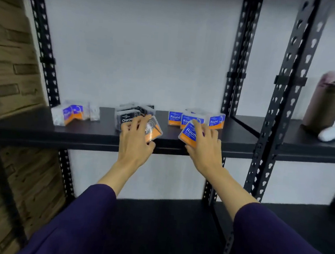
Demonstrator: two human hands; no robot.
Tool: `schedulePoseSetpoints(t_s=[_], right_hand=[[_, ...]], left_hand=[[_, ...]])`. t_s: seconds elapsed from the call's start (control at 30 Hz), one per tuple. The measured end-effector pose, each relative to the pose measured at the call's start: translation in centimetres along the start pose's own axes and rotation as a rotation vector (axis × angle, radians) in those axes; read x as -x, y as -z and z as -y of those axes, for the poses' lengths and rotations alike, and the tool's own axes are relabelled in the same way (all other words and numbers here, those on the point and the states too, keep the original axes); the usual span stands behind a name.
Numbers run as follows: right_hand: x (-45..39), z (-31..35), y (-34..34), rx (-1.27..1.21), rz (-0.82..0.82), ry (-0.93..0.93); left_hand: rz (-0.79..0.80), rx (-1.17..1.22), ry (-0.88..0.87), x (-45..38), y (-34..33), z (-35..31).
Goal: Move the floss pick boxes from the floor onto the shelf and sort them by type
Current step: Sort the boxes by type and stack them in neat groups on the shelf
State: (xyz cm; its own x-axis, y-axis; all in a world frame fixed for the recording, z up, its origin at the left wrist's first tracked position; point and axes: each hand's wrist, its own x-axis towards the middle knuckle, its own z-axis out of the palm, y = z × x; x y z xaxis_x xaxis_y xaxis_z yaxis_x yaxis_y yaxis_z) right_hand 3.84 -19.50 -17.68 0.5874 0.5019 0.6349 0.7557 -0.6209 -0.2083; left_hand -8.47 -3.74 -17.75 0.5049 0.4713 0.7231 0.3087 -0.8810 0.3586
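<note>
While I am setting both boxes down at the front of the shelf (99, 136), my left hand (135, 142) is curling its fingers (136, 123) round a clear box (152, 131) beside the black Charcoal boxes (130, 114), and my right hand (204, 147) is gripping a blue Round box (188, 134) just ahead of the standing Round boxes (194, 119). Both are tilting near the edge, so letting go early is risking a drop, and I am likely nudging the rows over. The clear box's label is blurred, so I may be misplacing it.

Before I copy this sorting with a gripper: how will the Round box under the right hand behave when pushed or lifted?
The Round box looks like stiff clear plastic, probably light for its size. Its glossy faces may slip on the smooth black shelf. Tilted under the right hand, it could tip flat.
</note>
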Motion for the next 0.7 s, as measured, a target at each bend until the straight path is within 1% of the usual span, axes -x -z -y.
schedulePoseSetpoints(t_s=[0.13,0.27,0.3,0.37,0.43,0.5,0.6,0.7], right_hand=[[-3.0,-1.2,-0.3,0.045,-0.027,0.009],[-4.8,-2.6,-2.0,0.067,0.055,-0.026],[-5.0,-2.9,-2.4,0.079,0.067,-0.027],[-5.2,-3.5,-2.9,0.104,0.058,-0.03],[-5.3,-4.2,-3.1,0.109,0.016,-0.07],[-5.3,-4.8,-3.3,0.078,-0.019,-0.116],[-5.2,-5.5,-3.9,-0.04,-0.032,-0.177],[-5.3,-5.6,-3.9,-0.119,0.0,-0.245]], left_hand=[[-0.032,-0.037,0.033,-3.4,-1.0,2.0],[0.044,-0.004,0.056,-5.3,-2.2,4.1],[0.051,-0.024,0.041,-5.5,-2.5,4.5],[0.053,-0.15,0.022,-5.6,-3.2,4.9],[0.074,-0.205,0.073,-5.7,-3.8,4.8],[0.112,-0.178,0.121,-6.1,-4.1,4.7],[0.194,-0.192,0.141,-7.2,-4.2,4.8],[0.256,-0.193,0.139,-7.6,-4.4,5.1]])
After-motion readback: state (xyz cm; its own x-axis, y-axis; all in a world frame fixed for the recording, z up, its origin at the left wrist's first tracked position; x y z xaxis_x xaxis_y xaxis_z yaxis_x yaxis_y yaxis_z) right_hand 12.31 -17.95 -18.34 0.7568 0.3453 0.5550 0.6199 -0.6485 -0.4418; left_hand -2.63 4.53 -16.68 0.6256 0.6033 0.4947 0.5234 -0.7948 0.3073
